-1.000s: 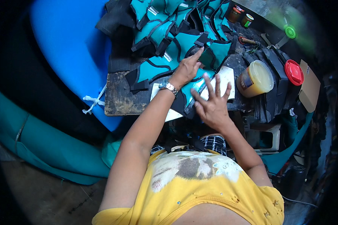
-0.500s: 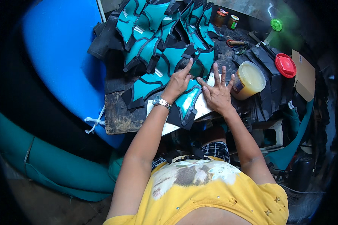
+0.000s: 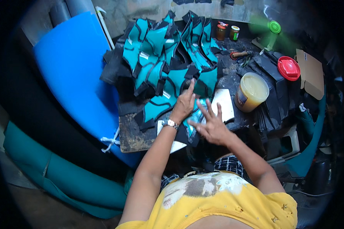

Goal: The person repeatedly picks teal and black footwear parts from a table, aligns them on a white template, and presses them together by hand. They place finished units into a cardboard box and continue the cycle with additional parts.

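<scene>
Pressing flat with both hands: left hand [image 3: 184, 104] and right hand [image 3: 211, 126], fingers spread and grasping nothing, on a teal-and-black foam piece [image 3: 191, 121] atop the grimy worktop [image 3: 132, 135].

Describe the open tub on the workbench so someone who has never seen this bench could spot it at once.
Start at the dark, stained workbench covered with teal and black cut pieces. Go to the right of the person's right hand, just past the white sheet lying there. The tub stands upright and lidless, round and full of pale yellow paste, the only open container, unlike the small lidded jars farther back.
</scene>
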### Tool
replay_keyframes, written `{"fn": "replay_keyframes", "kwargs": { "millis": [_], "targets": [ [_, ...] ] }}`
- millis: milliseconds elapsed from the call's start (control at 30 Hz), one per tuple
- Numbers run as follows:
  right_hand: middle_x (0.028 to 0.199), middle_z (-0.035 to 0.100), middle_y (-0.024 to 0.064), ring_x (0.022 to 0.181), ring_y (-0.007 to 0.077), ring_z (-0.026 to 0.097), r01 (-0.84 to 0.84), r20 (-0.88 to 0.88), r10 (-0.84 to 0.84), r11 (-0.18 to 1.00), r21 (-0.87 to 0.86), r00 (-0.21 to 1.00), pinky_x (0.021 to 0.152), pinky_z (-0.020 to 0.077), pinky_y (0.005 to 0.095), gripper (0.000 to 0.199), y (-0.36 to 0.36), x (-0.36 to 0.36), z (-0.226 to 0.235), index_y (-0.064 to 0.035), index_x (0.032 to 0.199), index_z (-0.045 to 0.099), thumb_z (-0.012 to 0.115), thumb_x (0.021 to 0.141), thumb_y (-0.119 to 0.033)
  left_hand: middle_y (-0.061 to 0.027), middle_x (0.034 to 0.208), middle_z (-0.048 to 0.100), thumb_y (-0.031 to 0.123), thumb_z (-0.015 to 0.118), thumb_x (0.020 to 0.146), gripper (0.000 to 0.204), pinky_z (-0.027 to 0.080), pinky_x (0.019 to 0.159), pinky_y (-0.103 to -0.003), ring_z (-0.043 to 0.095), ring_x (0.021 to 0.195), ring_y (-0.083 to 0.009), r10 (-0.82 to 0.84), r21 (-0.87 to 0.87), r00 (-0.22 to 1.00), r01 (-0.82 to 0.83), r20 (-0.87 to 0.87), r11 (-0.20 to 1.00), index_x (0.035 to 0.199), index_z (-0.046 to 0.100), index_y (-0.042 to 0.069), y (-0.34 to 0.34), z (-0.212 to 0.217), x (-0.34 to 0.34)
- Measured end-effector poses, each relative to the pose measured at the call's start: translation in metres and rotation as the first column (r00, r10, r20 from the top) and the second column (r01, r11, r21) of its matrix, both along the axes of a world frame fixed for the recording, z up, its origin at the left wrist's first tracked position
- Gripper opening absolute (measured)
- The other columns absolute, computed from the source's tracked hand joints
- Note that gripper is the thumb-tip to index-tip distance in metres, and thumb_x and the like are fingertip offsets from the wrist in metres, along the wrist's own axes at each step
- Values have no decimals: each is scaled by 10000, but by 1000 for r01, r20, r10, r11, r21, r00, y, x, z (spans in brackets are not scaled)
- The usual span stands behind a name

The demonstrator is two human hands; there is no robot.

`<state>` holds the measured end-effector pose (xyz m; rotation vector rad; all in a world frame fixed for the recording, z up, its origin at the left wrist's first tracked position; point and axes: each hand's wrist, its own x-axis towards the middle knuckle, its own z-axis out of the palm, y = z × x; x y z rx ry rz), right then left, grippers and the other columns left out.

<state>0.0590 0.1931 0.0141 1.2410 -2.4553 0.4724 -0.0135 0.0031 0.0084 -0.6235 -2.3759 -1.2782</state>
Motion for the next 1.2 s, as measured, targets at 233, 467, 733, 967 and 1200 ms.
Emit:
{"fn": "replay_keyframes", "kwargs": {
  "millis": [233, 467, 733, 967, 1200],
  "targets": [
    [1537, 339, 166, 1473, 391, 189, 209, 420, -5, 873, -440, 907, 1184, 94, 532, 387, 57, 22, 52, -137, 1056, 779, 424, 975, -265, -310, 1055, 632, 16, 511, 906, 586, 515, 748, -392, 681, 845, -346, 75, 72, 994, -69, -85, 995, 1477, 379, 26, 23, 68, -15],
    [1465, 425, 210, 1426, 380, 301, 154, 181, -57, 793, -589, 982, 1173, 200, 485, 436, 74, 15, 86, -62, 1058, 766, 392, 1006, -281, -306, 1209, 622, 145, 607, 841, 653, 518, 866, -389, 663, 1045, -370, 296, -150, 945, -276, 137, 949, 1412, 405, -99, 31, 193, -173],
    [1570, 260, 207, 1480, 386, 162, 686, 203, -656, 707, -171, 727, 1181, 75, 510, 589, 163, -63, 129, -164, 1178, 725, 282, 1029, -522, -260, 1038, 672, 23, 490, 838, 280, 510, 861, -457, 643, 990, -414, 357, -77, 916, -376, -184, 923, 1059, 653, -36, -40, 113, -97],
    [1458, 416, 194, 1452, 325, 258, 596, 165, -579, 800, -75, 798, 1170, 33, 587, 761, 160, -91, 154, -32, 775, 731, 221, 1046, -527, -165, 1199, 620, 239, 738, 813, 654, 397, 995, -485, 530, 1203, -320, 366, -295, 922, -317, 128, 901, 1395, 500, 61, -85, 24, -25],
    [1390, 458, 268, 1389, 369, 346, 733, 73, -765, 637, 237, 640, 1161, 123, 602, 472, 132, -16, 158, -8, 1031, 741, 451, 1011, -379, -155, 1104, 626, 176, 661, 891, 369, 460, 853, -445, 592, 999, -349, -59, -361, 998, 54, -1, 931, 1206, 563, 12, -57, 97, -13]
  ]
}}
